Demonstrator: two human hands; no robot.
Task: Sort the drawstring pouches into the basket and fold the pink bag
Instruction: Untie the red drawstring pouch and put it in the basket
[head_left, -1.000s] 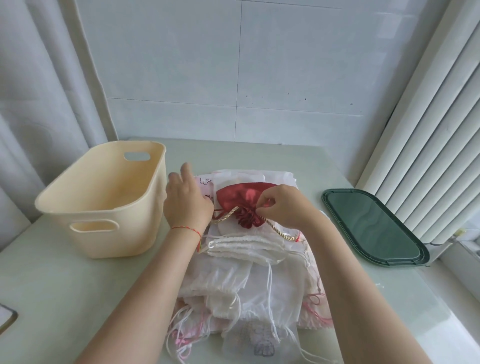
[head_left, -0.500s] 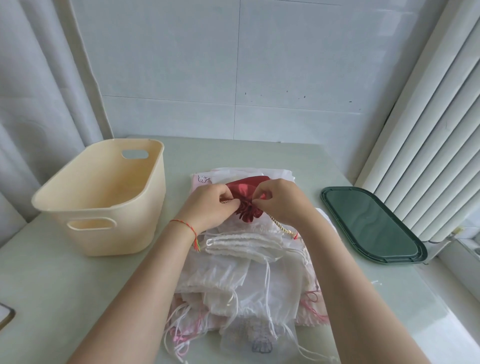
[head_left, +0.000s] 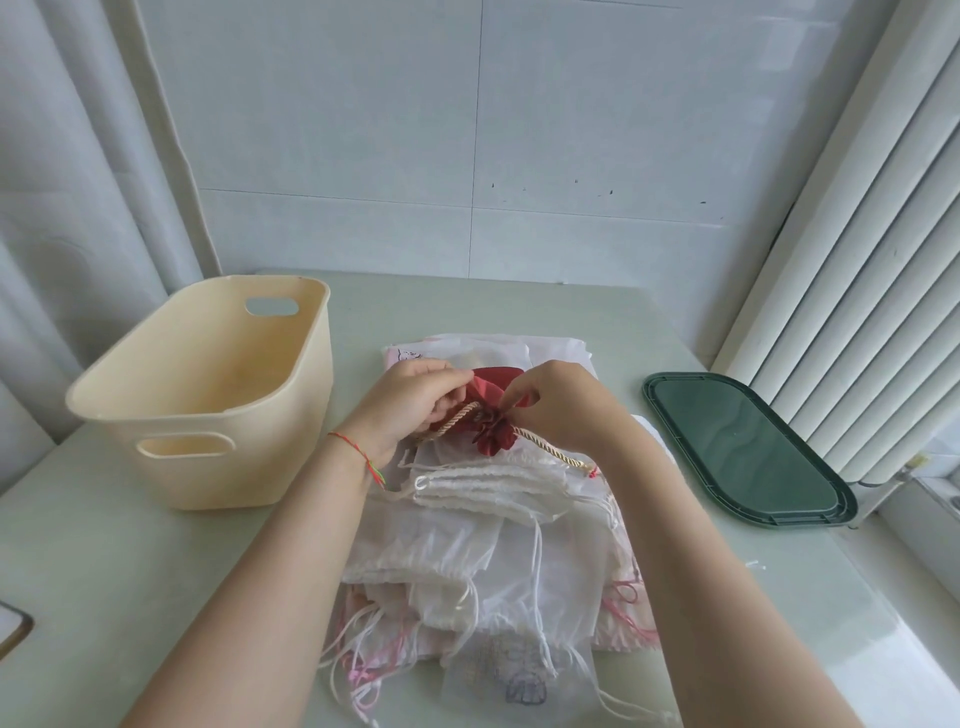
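Both grips are closed on the red pouch (head_left: 493, 387): the left hand (head_left: 410, 402) pinches its left edge, and the right hand (head_left: 558, 402) pinches it near the gathered neck. The pouch sits on top of the pile of white pouches (head_left: 483, 525) at the middle of the bench (head_left: 571, 312), just right of the cream basket (head_left: 208, 395), which holds nothing visible.

Handling: the pouch appears to be light, soft satin-like cloth and probably slippery; it will collapse under any hold. The gold cord (head_left: 545, 449) trails loose to the right and could snag the sheer pouches beneath. Recommended hold: the cinched neck, where the cloth bunches into a firm knot.

Pose: both forearms reach forward from the lower frame and converge on the pouch. The wrists are roughly level and the fingers are curled downward, with the knuckles facing the camera. A red thread bracelet (head_left: 358, 454) circles the left wrist.
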